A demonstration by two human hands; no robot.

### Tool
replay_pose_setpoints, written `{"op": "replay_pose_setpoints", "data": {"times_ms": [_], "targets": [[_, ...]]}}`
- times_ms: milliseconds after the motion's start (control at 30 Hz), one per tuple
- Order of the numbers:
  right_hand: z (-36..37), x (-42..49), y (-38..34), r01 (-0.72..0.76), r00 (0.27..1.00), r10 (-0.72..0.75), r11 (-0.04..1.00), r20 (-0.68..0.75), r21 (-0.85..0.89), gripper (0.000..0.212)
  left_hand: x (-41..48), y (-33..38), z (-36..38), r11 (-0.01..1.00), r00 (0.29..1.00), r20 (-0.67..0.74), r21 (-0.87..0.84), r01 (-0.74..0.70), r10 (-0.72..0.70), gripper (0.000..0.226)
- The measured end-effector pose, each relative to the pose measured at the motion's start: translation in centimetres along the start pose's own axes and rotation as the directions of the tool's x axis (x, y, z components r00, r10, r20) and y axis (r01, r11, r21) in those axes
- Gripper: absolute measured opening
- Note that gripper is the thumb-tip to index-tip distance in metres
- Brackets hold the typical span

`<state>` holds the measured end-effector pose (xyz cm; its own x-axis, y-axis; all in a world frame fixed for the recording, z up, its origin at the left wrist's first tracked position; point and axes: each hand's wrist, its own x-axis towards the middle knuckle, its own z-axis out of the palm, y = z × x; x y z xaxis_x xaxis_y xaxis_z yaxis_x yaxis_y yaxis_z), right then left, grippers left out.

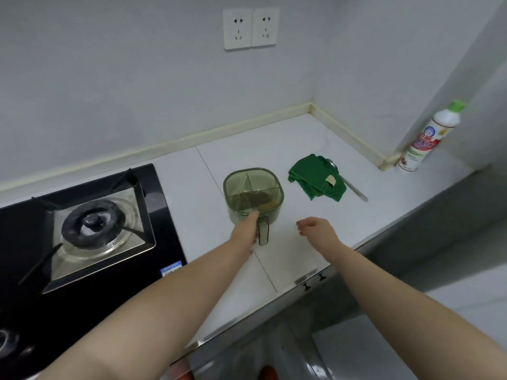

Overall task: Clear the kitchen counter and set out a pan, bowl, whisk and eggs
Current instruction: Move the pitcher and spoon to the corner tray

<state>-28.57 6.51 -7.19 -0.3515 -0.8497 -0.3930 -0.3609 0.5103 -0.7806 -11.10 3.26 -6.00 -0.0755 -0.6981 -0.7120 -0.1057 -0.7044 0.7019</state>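
left hand [244, 232] at frame centre gripping the handle of a green divided container [253, 192] on the white counter [274, 145], right hand [318, 231] just right of it, fingers loosely curled, holding nothing, green cloth [315, 178] over a metal utensil [356, 191] further right, gas stove [90, 229] lower left

A black glass gas stove [160, 204] sits at the left of the white counter [247, 149]. It has one round burner [93, 223] under a metal pan support, and a blue sticker [171, 270] at its near right corner. Two white wall sockets [237, 28] sit side by side on the pale grey far wall [137, 78]. A cream sealing strip [219, 130] runs where the wall meets the counter.
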Motion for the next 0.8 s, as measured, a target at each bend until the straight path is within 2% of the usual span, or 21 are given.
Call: {"op": "replay_pose_setpoints", "data": {"times_ms": [100,300,433,533,700,800], "targets": [[-2.9,1.6,1.1,0.054,0.996,-0.070,0.968,-0.056,-0.245,0.036,0.1,0.7,1.6,0.998,0.998,0.046,-0.053,0.038,-0.036,0.041],[-8.0,6.3,2.4,-0.013,0.981,-0.076,0.894,-0.180,-0.448,0.041,1.4,1.1,2.7,1.000,0.999,-0.035,0.003,0.012,-0.012,0.046],[-9.9,8.5,2.7,-0.096,0.966,-0.052,0.835,-0.252,-0.542,0.044,1.9,1.6,2.3,0.999,0.999,-0.054,0.052,0.011,-0.008,0.048],[-10.8,10.0,2.9,-0.138,0.955,-0.054,0.790,-0.292,-0.597,0.041,2.3,2.1,2.2,0.988,0.998,-0.053,0.153,0.022,-0.014,0.054],[-10.8,12.0,2.6,-0.183,0.958,-0.014,0.738,-0.286,-0.650,0.042,3.0,2.8,1.6,0.968,0.997,-0.038,0.240,0.069,-0.062,0.054],[-9.8,12.8,2.7,-0.206,0.959,0.026,0.750,-0.284,-0.628,0.044,3.2,3.0,1.4,0.965,0.996,-0.010,0.247,0.091,-0.091,0.052]]}}
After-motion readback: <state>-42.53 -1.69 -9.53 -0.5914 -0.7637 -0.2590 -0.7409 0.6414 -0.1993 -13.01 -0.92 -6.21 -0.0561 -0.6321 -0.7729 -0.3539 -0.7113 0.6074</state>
